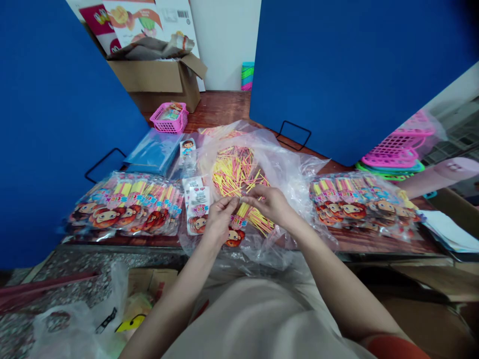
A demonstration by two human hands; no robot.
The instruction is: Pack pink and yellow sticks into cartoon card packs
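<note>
Wooden table [220,107], packet stacks [127,204] flanking, both hands' fingers [229,203] pinching sticks [254,215]

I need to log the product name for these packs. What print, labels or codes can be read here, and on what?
"STICK", roughly: the colourful letters on the packs at left; blurred, not certain.
Barcode on the cardboard box flap: digits too small to read.
Printed cards beside the left hand: barcode-like print, unreadable.
Pack under the right hand: lettering hidden or blurred.
</note>
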